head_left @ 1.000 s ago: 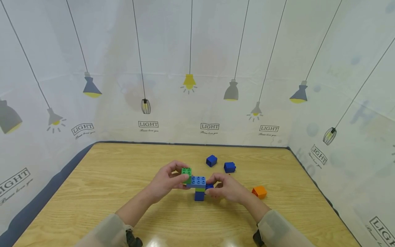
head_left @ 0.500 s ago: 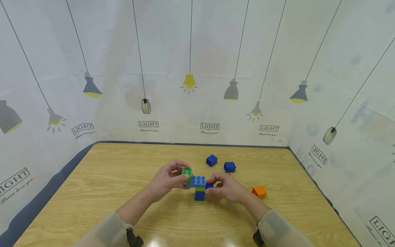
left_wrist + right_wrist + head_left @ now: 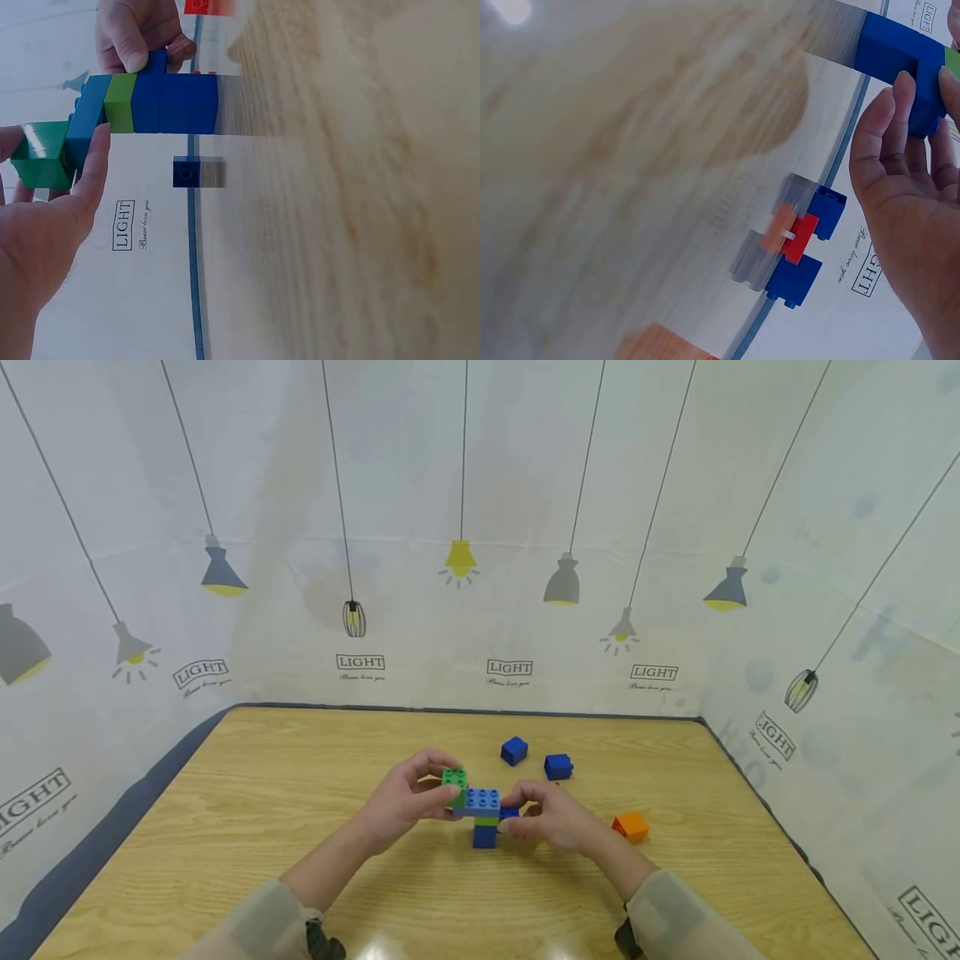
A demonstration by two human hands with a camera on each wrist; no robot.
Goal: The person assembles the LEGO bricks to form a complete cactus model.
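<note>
A stack of toy building bricks stands upright mid-table, with a dark blue brick [image 3: 484,837] at its base and a lime green brick [image 3: 487,821] higher up. Across the top lies a lighter blue brick [image 3: 482,800], overhanging to the left, with a green brick [image 3: 453,775] on that end. My left hand [image 3: 401,804] grips the green brick, and one finger lies along the lighter blue one in the left wrist view. From the stack's right side juts a second dark blue brick [image 3: 928,94]. My right hand [image 3: 555,820] pinches it between thumb and fingers.
Two loose blue bricks [image 3: 514,751] lie behind the stack to the right. Among them in the right wrist view is a red brick [image 3: 801,238], mostly hidden from the head view. An orange brick [image 3: 632,827] lies beside the right forearm. Printed cloth walls [image 3: 420,689] border the wooden table.
</note>
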